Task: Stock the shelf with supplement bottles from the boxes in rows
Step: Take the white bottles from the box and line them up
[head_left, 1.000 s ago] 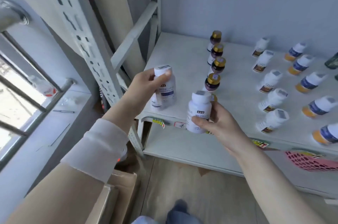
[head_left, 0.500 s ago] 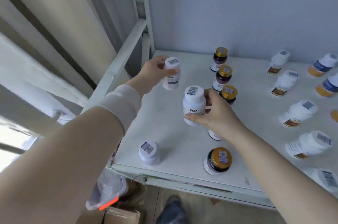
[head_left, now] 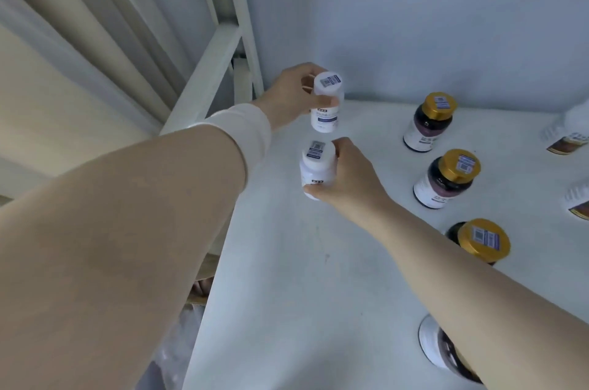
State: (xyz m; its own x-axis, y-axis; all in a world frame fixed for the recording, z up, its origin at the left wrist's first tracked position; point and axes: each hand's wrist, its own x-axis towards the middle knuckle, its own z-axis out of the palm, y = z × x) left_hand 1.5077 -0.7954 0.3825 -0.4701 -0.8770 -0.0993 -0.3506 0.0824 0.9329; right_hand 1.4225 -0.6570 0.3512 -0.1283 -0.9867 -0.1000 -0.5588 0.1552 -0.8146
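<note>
White far bottle (head_left: 326, 109), its cap gripped by our left hand's (head_left: 293, 96) curled fingers, and near bottle (head_left: 317, 166), wrapped by our right hand (head_left: 347, 182), have travelled from the shelf's (head_left: 302, 278) front edge to its back left corner. We judge that they start a row beside the gold-capped bottles (head_left: 446, 179). The head view shows barcode stickers (head_left: 330, 81) on the caps; the label print is too blurred to read.

White shelf (head_left: 287, 294); gold-capped dark bottles (head_left: 446, 179) upright in row on it; white bottles (head_left: 567, 137) at right edge.
</note>
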